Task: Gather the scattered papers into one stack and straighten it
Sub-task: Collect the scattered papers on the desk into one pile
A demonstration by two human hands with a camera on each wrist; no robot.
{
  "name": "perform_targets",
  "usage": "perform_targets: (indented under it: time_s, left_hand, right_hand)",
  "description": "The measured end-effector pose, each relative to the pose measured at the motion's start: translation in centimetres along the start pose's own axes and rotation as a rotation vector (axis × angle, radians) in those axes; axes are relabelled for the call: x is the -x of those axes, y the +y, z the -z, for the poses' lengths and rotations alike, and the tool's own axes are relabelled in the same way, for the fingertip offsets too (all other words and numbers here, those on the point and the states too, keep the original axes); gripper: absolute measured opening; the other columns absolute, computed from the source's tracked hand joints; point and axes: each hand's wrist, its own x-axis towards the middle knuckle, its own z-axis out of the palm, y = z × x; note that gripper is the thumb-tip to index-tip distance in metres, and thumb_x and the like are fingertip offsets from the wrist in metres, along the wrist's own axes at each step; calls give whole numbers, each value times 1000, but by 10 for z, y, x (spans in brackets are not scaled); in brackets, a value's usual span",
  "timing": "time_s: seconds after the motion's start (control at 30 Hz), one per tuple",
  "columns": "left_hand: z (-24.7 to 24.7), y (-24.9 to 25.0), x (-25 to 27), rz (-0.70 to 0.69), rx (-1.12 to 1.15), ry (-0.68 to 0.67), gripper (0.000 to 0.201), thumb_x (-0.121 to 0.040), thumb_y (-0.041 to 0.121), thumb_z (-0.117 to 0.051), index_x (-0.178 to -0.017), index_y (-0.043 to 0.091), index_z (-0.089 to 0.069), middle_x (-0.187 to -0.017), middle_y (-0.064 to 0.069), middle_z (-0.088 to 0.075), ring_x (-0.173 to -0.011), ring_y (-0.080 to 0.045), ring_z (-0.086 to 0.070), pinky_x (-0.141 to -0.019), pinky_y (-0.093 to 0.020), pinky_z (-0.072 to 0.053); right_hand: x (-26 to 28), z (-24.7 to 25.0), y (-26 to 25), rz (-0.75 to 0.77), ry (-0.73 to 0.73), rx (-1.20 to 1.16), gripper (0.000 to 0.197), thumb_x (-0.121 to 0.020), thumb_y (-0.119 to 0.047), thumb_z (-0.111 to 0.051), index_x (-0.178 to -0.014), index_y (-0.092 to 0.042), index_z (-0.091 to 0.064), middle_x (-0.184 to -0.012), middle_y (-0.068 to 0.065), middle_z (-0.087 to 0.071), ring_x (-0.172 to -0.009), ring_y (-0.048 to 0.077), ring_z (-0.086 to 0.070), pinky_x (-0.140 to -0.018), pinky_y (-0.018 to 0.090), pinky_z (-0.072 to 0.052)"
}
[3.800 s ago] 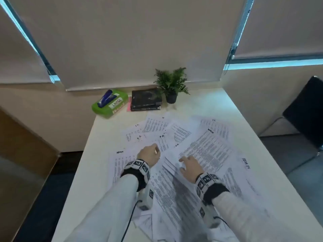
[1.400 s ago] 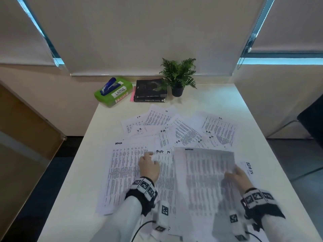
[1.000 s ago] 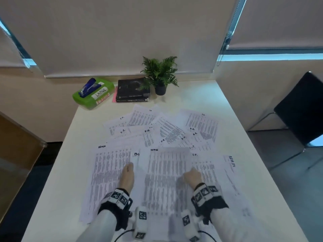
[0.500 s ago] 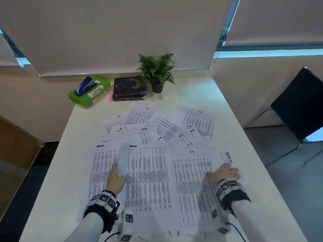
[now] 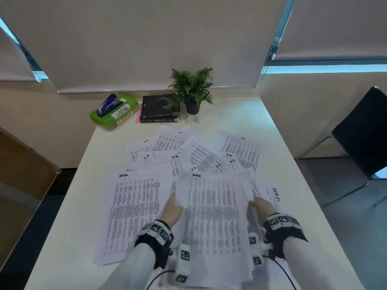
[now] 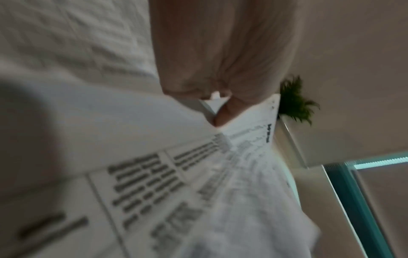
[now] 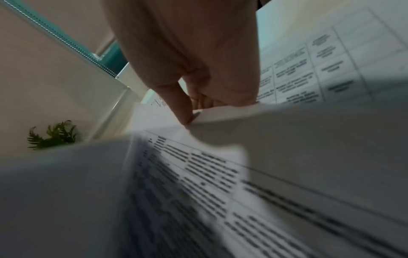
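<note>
Both grips held one raised sheaf of white printed papers (image 5: 211, 214) low in the frame's centre: the left hand (image 5: 172, 210) pinched its left edge, the right hand (image 5: 261, 206) its right. Motion blur smeared the sheaf's print, and its near end ran off the bottom edge. How many sheets it held could not be told. Half a second earlier these pages lay flat on the white counter (image 5: 270, 130). One large printed sheet (image 5: 132, 214) lay at lower left; the scattered smaller sheets (image 5: 194, 153) overlapped too much to count.
</note>
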Motion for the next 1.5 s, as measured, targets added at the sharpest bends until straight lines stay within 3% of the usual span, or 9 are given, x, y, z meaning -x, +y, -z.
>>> perform_targets:
  time_s: [0.13,0.27,0.43,0.53,0.63,0.93,1.07,1.27,1.5]
  left_hand:
    - [-30,7,-2,55,-82,169,62,-83,-8,-33,-140,17,-32,-130,-13,-45,-113,-30,-50,-94,-41,-50]
    - [-47,21,10,64,-178,193,48,-94,17,-36,-141,16,-27,-140,-13,-33,-118,-29,-44,-97,-39,-39]
    - [-55,22,11,-16,-238,186,34,-96,16,-37,-129,13,-34,-121,-2,-42,-73,-15,-55,-79,-36,-55]
    - [-72,25,11,-33,-252,136,40,-95,15,-41,-135,11,-34,-130,-8,-42,-86,-16,-57,-78,-28,-52]
    - [-92,27,10,91,-259,110,51,-90,24,-45,-138,10,-36,-138,-11,-42,-115,-25,-51,-100,-36,-45]
    - [-116,40,0,281,-2,64,65,-79,39,-57,-130,0,-48,-99,-8,-64,-88,-24,-62,-89,-34,-51]
    - [-124,51,14,200,-381,-15,60,-97,42,-26,-140,2,-34,-139,-17,-46,-118,-30,-52,-101,-37,-44]
    - [-125,31,21,-16,-240,19,20,-98,23,-40,-108,8,-49,-90,-2,-55,-72,-12,-50,-69,-23,-42]
    - [-104,-2,28,306,56,83,47,-86,14,-49,-132,11,-42,-133,-8,-29,-116,-26,-45,-99,-35,-44]
  right_hand:
    - [13,-9,4,2,-144,-274,60,-97,-41,-38,-143,-5,-28,-141,6,-39,-136,31,-32,-107,39,-30]
    - [-11,-1,12,42,-111,-92,77,-81,-5,-66,-144,-4,-22,-145,20,-36,-128,36,-43,-108,49,-35]
    - [-37,49,-1,73,3,143,52,-79,3,-64,-125,9,-40,-137,24,-43,-116,24,-47,-92,31,-39]
    - [-47,68,-5,43,47,315,16,-88,2,-54,-93,-12,-48,-115,19,-54,-98,12,-34,-81,26,-38]
    - [-62,69,5,23,78,578,31,-89,-10,-50,-63,-16,-35,-98,14,-48,-92,15,-39,-83,23,-39]
    - [-71,59,21,100,133,367,45,-83,0,-59,-120,7,-34,-99,17,-46,-95,31,-51,-92,45,-43]
    - [-60,61,13,82,164,382,21,-84,2,-54,-100,15,-54,-83,17,-56,-81,30,-59,-90,46,-47]
    - [-37,76,-26,249,132,303,33,-92,-5,-47,-123,4,-45,-130,26,-48,-122,36,-45,-100,40,-36]
    - [-57,24,-48,300,-76,562,23,-95,-9,-39,-111,-1,-53,-120,18,-54,-102,29,-57,-91,37,-48]
